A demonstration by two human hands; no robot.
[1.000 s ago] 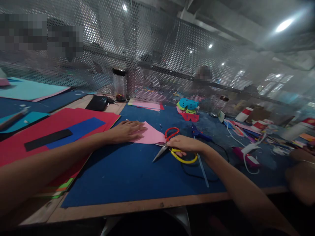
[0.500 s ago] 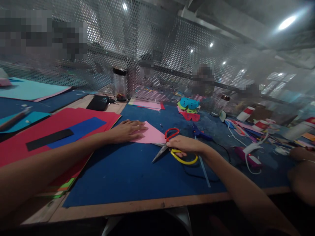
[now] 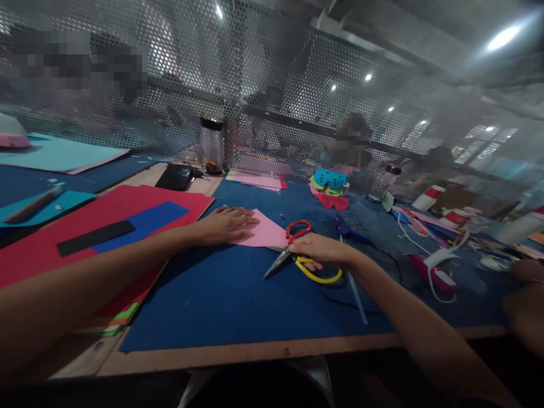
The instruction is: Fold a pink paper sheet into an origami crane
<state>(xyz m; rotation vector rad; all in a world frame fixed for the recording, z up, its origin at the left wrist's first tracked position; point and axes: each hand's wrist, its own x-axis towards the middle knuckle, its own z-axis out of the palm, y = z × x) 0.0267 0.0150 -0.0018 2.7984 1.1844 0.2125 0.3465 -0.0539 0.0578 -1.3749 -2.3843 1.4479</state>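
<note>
A pink piece of paper (image 3: 266,231) lies on the blue mat (image 3: 221,306) in the middle of the table. My left hand (image 3: 225,225) rests flat on its left part, fingers stretched out. At the paper's right corner, my right hand (image 3: 314,249) holds a pair of scissors (image 3: 319,276) with one red and one yellow handle loop. The blades are spread; one points toward the table's front edge, while the other is partly hidden at the paper's lower edge.
Red sheets (image 3: 170,198) at left carry a blue strip (image 3: 164,218) and a black strip (image 3: 96,238). Behind are a jar (image 3: 211,147) and cut-out masks (image 3: 330,180). At right lie a blue glue gun (image 3: 351,231), its cable, a magenta device (image 3: 433,275) and another person's hand (image 3: 525,300).
The view has shifted slightly, so the background sits a little further right. Both hands, the paper and the scissors look the same.
</note>
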